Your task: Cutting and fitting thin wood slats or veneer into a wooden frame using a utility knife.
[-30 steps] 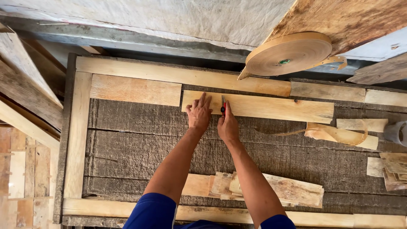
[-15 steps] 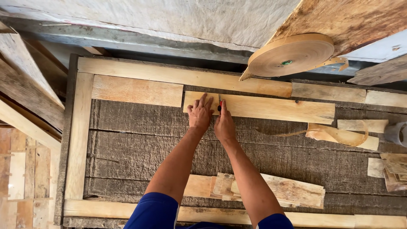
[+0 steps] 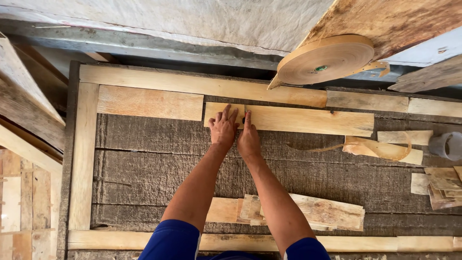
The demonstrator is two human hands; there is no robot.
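Note:
My left hand [image 3: 223, 128] and my right hand [image 3: 248, 137] lie side by side, fingers flat, on the near edge of a long pale veneer strip [image 3: 308, 120]. The strip rests on a dark rough work board [image 3: 159, 163]. A second pale veneer piece [image 3: 149, 102] lies just left of it, with a narrow gap between them. A light wooden frame [image 3: 84, 154] runs along the left, far and near sides. Neither hand grips anything; both press down on the strip.
A big roll of tan tape [image 3: 325, 60] hangs above right, its loose end curling on the board [image 3: 370, 147]. Veneer scraps [image 3: 308, 212] lie near my arms, more stacked at right [image 3: 440, 185]. A grey cup [image 3: 447, 144] stands at the right edge.
Both hands have slid slightly along the strip and stay pressed on its near edge; my right fingers reach a little farther up. The view has shifted slightly.

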